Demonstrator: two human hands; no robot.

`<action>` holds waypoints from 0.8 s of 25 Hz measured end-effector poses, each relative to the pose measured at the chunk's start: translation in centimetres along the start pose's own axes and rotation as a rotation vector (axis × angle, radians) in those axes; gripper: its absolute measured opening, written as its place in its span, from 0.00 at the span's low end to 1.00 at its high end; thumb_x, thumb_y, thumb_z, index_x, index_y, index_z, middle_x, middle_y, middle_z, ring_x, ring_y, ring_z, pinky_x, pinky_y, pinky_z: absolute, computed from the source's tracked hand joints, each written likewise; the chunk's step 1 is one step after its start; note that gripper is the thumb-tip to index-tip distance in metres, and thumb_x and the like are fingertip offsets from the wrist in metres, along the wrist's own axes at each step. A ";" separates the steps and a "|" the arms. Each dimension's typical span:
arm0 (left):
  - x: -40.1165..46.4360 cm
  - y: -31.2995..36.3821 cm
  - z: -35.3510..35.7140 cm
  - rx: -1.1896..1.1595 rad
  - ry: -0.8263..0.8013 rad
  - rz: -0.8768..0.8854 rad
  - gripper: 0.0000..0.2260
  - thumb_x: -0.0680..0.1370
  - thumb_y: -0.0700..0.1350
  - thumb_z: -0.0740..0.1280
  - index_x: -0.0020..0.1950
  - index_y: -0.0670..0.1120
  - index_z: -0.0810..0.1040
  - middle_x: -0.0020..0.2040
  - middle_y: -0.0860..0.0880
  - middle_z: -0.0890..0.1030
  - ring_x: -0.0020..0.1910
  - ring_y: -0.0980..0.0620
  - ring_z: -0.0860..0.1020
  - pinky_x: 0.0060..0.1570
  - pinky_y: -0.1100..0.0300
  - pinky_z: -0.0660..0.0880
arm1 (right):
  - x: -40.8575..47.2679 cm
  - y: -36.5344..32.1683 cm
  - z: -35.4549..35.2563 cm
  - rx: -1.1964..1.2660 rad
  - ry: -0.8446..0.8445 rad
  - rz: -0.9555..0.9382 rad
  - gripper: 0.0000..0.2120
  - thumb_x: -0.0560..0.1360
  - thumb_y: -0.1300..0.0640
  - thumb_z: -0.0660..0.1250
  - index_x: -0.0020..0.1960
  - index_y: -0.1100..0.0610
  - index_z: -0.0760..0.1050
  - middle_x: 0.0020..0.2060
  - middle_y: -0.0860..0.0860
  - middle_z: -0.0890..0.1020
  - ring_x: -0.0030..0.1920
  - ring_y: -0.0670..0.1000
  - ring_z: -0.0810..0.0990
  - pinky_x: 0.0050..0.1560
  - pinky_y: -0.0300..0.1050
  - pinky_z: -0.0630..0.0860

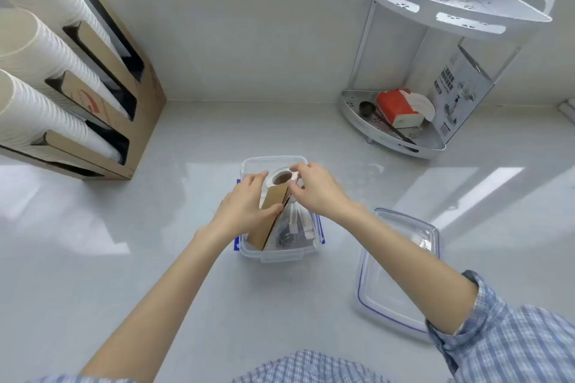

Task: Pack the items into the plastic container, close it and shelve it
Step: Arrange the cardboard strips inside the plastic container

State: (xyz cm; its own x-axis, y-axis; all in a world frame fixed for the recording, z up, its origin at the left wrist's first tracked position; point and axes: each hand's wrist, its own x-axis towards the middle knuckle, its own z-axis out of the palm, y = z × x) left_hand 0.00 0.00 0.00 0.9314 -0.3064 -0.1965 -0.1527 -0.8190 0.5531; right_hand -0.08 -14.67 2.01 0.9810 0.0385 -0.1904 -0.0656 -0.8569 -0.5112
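Left hand (pixel 245 205): fingers curled around a brown box (pixel 271 218), thumb on its near face, holding it tilted inside the open container (pixel 280 253). Right hand (pixel 317 190): fingertips pinched on the rim of a white roll (pixel 281 178) standing at the container's far end, touching the box top. Clear bags (pixel 295 227) lie in the container beside the box. The container rests on the counter (pixel 186 258); its lid (pixel 398 267) lies flat just to the right, apart from it. A corner shelf (pixel 435 71) stands at far right, a cup rack (pixel 93 87) at far left.
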 end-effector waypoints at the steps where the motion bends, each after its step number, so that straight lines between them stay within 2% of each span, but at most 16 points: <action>1: 0.0 0.0 0.1 0.017 -0.016 -0.014 0.31 0.73 0.53 0.64 0.71 0.47 0.55 0.72 0.46 0.63 0.68 0.46 0.66 0.64 0.48 0.67 | 0.1 -0.1 0.1 0.013 -0.008 0.003 0.17 0.77 0.55 0.54 0.64 0.57 0.70 0.60 0.59 0.74 0.60 0.60 0.73 0.60 0.54 0.71; 7: -0.2 -0.4 1.0 0.039 -0.071 -0.009 0.21 0.73 0.51 0.62 0.65 0.49 0.67 0.63 0.48 0.75 0.61 0.48 0.73 0.58 0.49 0.71 | 0.0 -0.2 0.4 0.120 -0.029 0.028 0.15 0.76 0.57 0.54 0.57 0.59 0.75 0.52 0.59 0.82 0.55 0.61 0.77 0.56 0.52 0.75; 11: -0.4 0.0 0.9 -0.008 -0.069 -0.004 0.17 0.73 0.48 0.61 0.62 0.48 0.71 0.60 0.48 0.77 0.59 0.46 0.75 0.56 0.50 0.73 | -0.2 -0.4 0.1 0.249 -0.041 0.079 0.14 0.73 0.61 0.55 0.52 0.60 0.77 0.46 0.60 0.83 0.50 0.61 0.81 0.54 0.55 0.78; 13: -0.7 0.0 0.6 -0.104 -0.033 -0.004 0.15 0.73 0.45 0.59 0.59 0.47 0.73 0.55 0.46 0.80 0.54 0.45 0.77 0.53 0.49 0.74 | -0.2 -0.4 -0.2 0.263 -0.041 0.094 0.14 0.72 0.62 0.56 0.52 0.59 0.78 0.42 0.58 0.81 0.50 0.61 0.81 0.55 0.55 0.78; 14: -0.8 0.0 0.5 -0.136 -0.011 -0.009 0.14 0.74 0.43 0.58 0.58 0.47 0.74 0.49 0.45 0.82 0.49 0.44 0.78 0.50 0.50 0.74 | -0.2 -0.4 -0.4 0.262 -0.043 0.096 0.15 0.71 0.63 0.57 0.52 0.59 0.78 0.41 0.57 0.81 0.50 0.61 0.81 0.55 0.55 0.78; 16: -0.7 -0.3 0.3 -0.161 0.037 -0.033 0.12 0.74 0.40 0.55 0.52 0.44 0.75 0.34 0.45 0.78 0.38 0.43 0.74 0.37 0.55 0.70 | -0.3 -0.4 -0.6 0.286 -0.029 0.097 0.15 0.71 0.64 0.57 0.53 0.59 0.78 0.42 0.57 0.81 0.48 0.60 0.81 0.56 0.55 0.78; 18: -0.6 -0.4 0.0 -0.185 0.077 -0.044 0.11 0.75 0.38 0.53 0.48 0.41 0.74 0.31 0.45 0.72 0.35 0.44 0.69 0.31 0.59 0.64 | -0.4 -0.4 -0.9 0.328 -0.009 0.098 0.16 0.71 0.65 0.58 0.54 0.59 0.78 0.39 0.55 0.80 0.44 0.58 0.81 0.55 0.51 0.79; 20: -0.7 -0.4 -0.4 -0.228 0.107 -0.042 0.11 0.76 0.37 0.52 0.42 0.42 0.74 0.29 0.47 0.70 0.34 0.46 0.68 0.30 0.62 0.63 | -0.6 -0.4 -1.3 0.336 0.023 0.084 0.15 0.71 0.65 0.57 0.53 0.57 0.78 0.35 0.52 0.79 0.40 0.55 0.77 0.48 0.46 0.77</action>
State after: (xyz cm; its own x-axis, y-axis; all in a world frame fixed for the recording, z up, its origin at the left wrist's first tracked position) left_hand -0.45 0.75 0.18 0.9669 -0.2112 -0.1430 -0.0458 -0.6953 0.7173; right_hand -0.36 -15.06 3.41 0.9732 -0.0395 -0.2264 -0.1988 -0.6394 -0.7427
